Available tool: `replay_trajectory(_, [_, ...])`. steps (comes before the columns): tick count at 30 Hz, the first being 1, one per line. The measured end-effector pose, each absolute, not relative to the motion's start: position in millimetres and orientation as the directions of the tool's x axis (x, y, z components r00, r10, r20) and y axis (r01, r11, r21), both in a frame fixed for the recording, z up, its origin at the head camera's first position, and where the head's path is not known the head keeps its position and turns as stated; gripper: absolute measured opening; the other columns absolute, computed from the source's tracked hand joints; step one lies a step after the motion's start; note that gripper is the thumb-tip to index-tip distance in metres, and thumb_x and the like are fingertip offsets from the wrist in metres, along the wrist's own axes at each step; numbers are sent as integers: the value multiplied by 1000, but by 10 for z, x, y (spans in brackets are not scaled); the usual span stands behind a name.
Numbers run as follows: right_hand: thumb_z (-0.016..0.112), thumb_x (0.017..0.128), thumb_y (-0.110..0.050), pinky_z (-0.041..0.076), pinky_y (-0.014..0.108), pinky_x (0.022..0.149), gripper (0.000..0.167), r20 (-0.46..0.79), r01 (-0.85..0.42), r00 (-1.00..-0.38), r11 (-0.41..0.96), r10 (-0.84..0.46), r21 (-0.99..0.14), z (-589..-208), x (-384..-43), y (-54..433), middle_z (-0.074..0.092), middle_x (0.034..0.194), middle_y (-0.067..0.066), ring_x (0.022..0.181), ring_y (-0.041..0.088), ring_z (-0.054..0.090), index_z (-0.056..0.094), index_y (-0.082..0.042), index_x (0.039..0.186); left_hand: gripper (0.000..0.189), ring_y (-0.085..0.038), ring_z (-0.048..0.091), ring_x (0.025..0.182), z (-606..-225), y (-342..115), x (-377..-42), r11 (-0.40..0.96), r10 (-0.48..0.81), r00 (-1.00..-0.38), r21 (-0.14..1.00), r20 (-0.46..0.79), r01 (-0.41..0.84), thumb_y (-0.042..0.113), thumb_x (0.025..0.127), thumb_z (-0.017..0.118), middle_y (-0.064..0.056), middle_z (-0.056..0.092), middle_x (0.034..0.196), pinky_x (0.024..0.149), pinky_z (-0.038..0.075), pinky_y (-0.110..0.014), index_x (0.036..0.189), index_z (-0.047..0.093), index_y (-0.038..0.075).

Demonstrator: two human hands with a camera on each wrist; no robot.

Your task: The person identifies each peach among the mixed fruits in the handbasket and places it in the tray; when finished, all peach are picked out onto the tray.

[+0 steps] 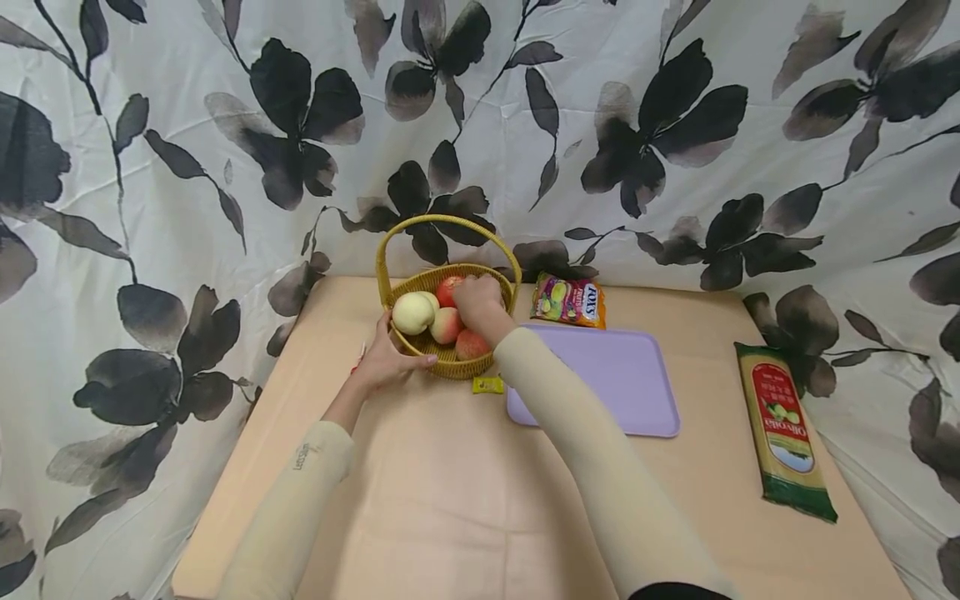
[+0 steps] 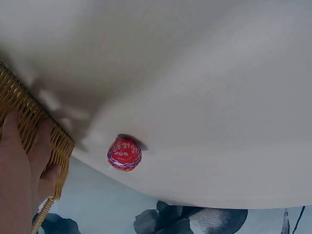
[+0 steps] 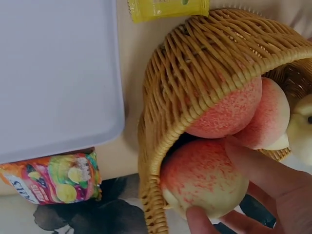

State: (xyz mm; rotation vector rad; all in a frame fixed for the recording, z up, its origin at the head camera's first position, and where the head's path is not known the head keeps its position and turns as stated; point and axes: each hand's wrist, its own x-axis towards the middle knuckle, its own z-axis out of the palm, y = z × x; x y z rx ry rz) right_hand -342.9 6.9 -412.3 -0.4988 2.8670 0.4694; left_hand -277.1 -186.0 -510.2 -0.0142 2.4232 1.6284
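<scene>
The right hand pinches a reddish peach between thumb and fingers; in the right wrist view that fruit lies low and right of centre, at the mouth of the wicker basket. The left hand is spread along the basket's outer wall, its fingers against the weave at the left edge of the left wrist view.

The basket sits near the centre of the head view. Beside the pinched peach lie two more peaches, with a pale fruit towards the basket's left side. The fruit looks smooth and round, so a loose pinch could let it roll free. Lifting it straight up might knock the arched handle and tip the basket, should the left hand ease off.

Just below the basket lies a yellow packet, which a sliding basket could shove aside. A red sweet sits below the middle of the left wrist view, where the left hand could brush it.

Right of centre is a lilac tray, below a candy bag; the right sleeve crosses the tray's left end and could catch it. A green-and-gold package rests at the counter's right side.
</scene>
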Motion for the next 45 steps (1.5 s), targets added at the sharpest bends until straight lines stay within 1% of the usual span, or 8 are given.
replay_trajectory(6, [58, 106, -11, 62, 34, 71, 39, -311, -375, -910, 863, -274, 339, -4133, -3419, 47, 54, 140, 12, 119, 32, 55, 63, -24, 142, 145, -32, 2, 163, -5120, -1831, -2757, 375, 123, -974, 918, -188, -130, 42, 74, 96, -13, -3, 175, 131, 8, -55, 165, -14, 19])
replay_trajectory(11, [64, 103, -23, 61, 39, 86, 41, -288, -400, -905, 860, -315, 317, -4101, -3360, 153, 52, 144, 14, 124, 36, 56, 62, -23, 144, 143, -31, 4, 163, -5120, -1821, -2768, 366, 124, -975, 922, -182, -126, 38, 74, 96, -14, 1, 175, 132, 8, -54, 165, -12, 19])
replay_trajectory(16, [69, 98, -26, 54, 46, 100, 41, -262, -454, -883, 850, -390, 266, -4016, -3280, 257, 58, 136, 15, 120, 36, 59, 64, -19, 138, 142, -31, 4, 163, -5106, -1810, -2759, 356, 126, -977, 927, -171, -116, 35, 76, 95, -14, 0, 175, 132, 10, -52, 165, -13, 17])
replay_trajectory(24, [74, 88, -19, 58, 45, 85, 35, -259, -479, -856, 875, -447, 74, -3960, -3295, 408, 53, 133, 21, 104, 35, 62, 70, -14, 123, 140, -31, 3, 163, -5104, -1810, -2753, 370, 120, -973, 918, -198, -142, 36, 78, 94, -13, -2, 175, 132, 10, -53, 165, -15, 19])
replay_trajectory(28, [74, 87, -23, 58, 45, 90, 53, -245, -485, -843, 874, -480, -43, -3887, -3307, 473, 48, 142, 24, 103, 32, 64, 61, -14, 138, 141, -33, 2, 163, -5109, -1825, -2766, 385, 121, -971, 912, -204, -144, 38, 78, 93, -13, -3, 175, 132, 9, -54, 165, -16, 19])
replay_trajectory(32, [80, 83, -26, 57, 49, 99, 74, -218, -488, -821, 847, -527, -211, -3762, -3251, 575, 46, 148, 22, 118, 33, 60, 50, -15, 150, 141, -33, 2, 163, -5121, -1859, -2785, 400, 114, -972, 905, -207, -145, 41, 78, 93, -13, -2, 175, 131, 8, -55, 165, -16, 19])
replay_trajectory(39, [84, 83, -27, 58, 49, 97, 64, -137, -509, -790, 764, -597, -397, -3650, -2998, 922, 52, 134, 18, 119, 31, 54, 52, -16, 138, 141, -33, 3, 163, -5107, -1869, -2786, 407, 114, -973, 903, -199, -137, 41, 77, 93, -14, -1, 175, 131, 8, -55, 165, -15, 19])
replay_trajectory(45, [85, 83, -28, 57, 47, 94, 66, -101, -494, -795, 735, -598, -465, -3759, -2801, 1304, 51, 132, 18, 116, 30, 52, 58, -18, 142, 144, -34, 1, 163, -5092, -1864, -2780, 412, 118, -972, 901, -203, -138, 44, 76, 94, -14, -4, 175, 131, 8, -56, 165, -16, 18])
